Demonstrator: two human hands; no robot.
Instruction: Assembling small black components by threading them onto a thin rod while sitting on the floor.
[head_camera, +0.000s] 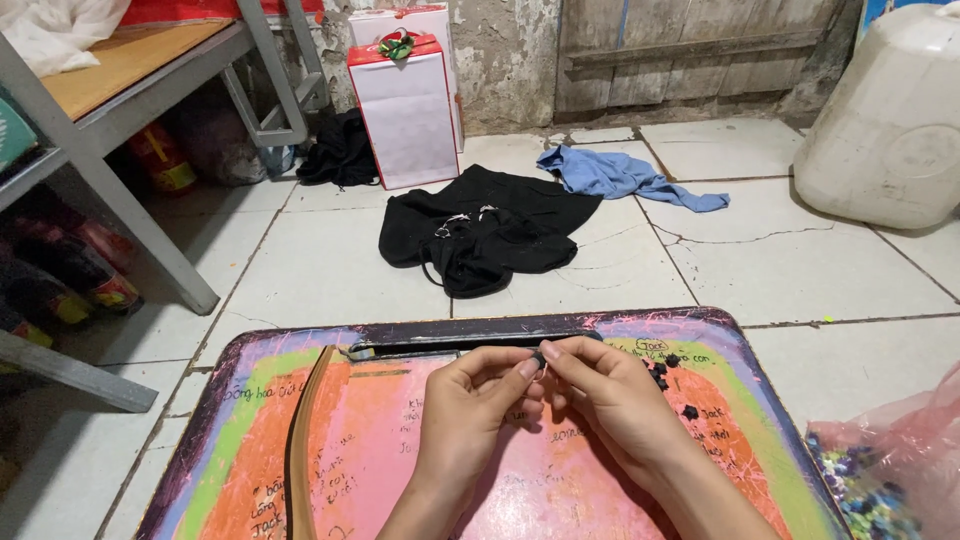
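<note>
My left hand (470, 410) and my right hand (610, 400) meet above a small colourful table (300, 440) painted pink, orange and green. Between the fingertips of both hands I pinch a tiny dark piece (538, 360); its shape is too small to tell. Several small black star-shaped bits (672, 378) lie on the table just right of my right hand. A long thin brown strip (298, 440) lies on the table to the left of my left hand.
A pink plastic bag of small coloured bits (885, 470) sits at the right on the tiled floor. Black clothing (480, 230) and a blue cloth (620, 175) lie ahead. A white gift bag (405, 105), a grey metal shelf (110, 150) and a large white jerrycan (890, 120) stand around.
</note>
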